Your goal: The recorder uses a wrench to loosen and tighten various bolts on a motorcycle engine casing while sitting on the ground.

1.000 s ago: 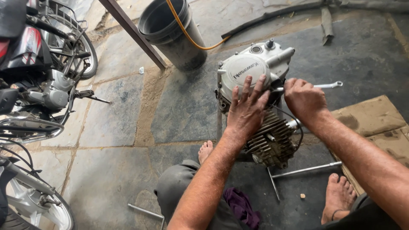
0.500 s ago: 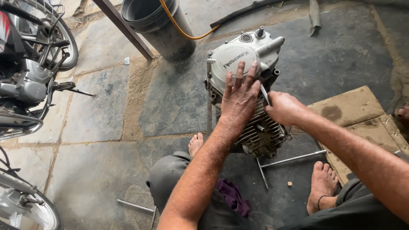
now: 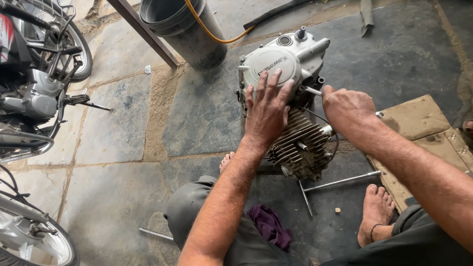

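In the middle of the frame a grey motorcycle engine point(image 3: 290, 103) sits on the stone floor point(image 3: 118, 133), and the left hand point(image 3: 268, 111) lies spread flat on its round side cover. The right hand point(image 3: 347, 108) is closed tight around a metal wrench point(image 3: 311, 90) at the engine's right side. The engine looks heavy, hard and maybe oily, so its ribbed fins point(image 3: 295, 145) or thick case seem the best places to grab.

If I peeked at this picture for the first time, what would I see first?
First you would see the grey engine sitting on the stone floor in the middle. The left hand lies flat on its round cover, and the right hand grips a metal tool at its side. A motorbike stands at the left edge, and a dark bucket stands behind the engine.
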